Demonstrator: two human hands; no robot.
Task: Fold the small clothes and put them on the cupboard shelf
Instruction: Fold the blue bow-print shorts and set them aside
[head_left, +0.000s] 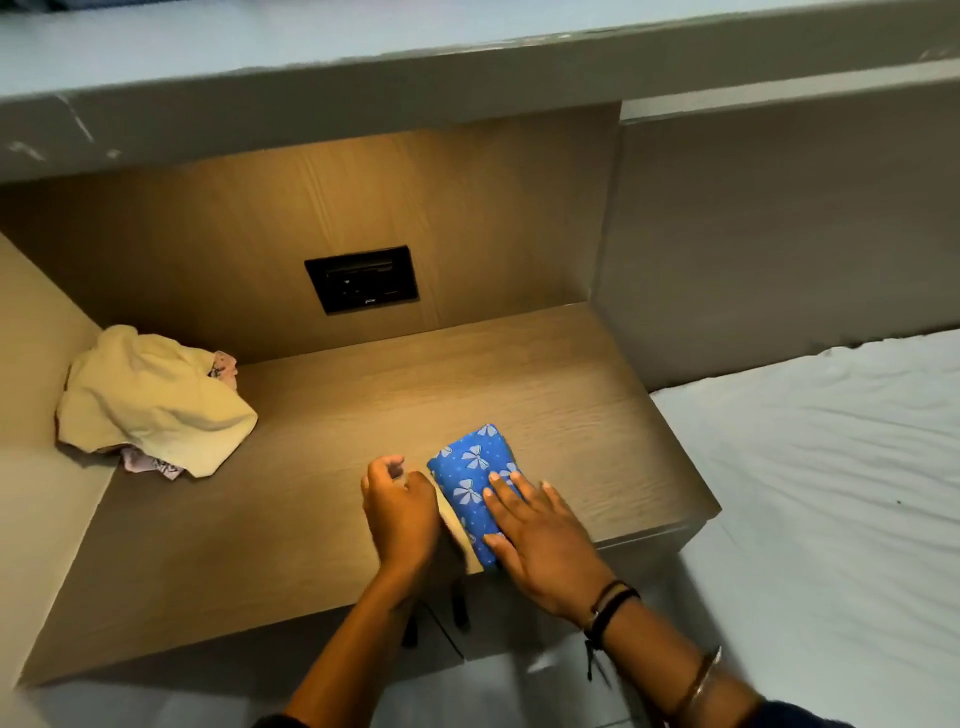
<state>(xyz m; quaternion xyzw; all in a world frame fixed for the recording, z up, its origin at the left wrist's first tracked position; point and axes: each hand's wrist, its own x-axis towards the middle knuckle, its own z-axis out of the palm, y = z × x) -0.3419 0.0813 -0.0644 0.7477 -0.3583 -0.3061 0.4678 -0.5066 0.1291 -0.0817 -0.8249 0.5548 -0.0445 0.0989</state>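
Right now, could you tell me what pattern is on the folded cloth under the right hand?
Blue with pale bow prints and small dots on the folded cloth, seen in the head view.

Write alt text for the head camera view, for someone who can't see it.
A person's right hand presses flat on a folded blue bow-print cloth near the front edge of a wooden shelf, while the left hand hovers loosely curled beside it. A crumpled cream garment lies over pink cloth in the shelf's back left corner.

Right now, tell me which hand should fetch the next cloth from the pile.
Left. The left hand hovers free beside the folded blue cloth, on the side nearer the cream pile in the shelf's left corner. The right hand lies flat, pressing the blue cloth down.
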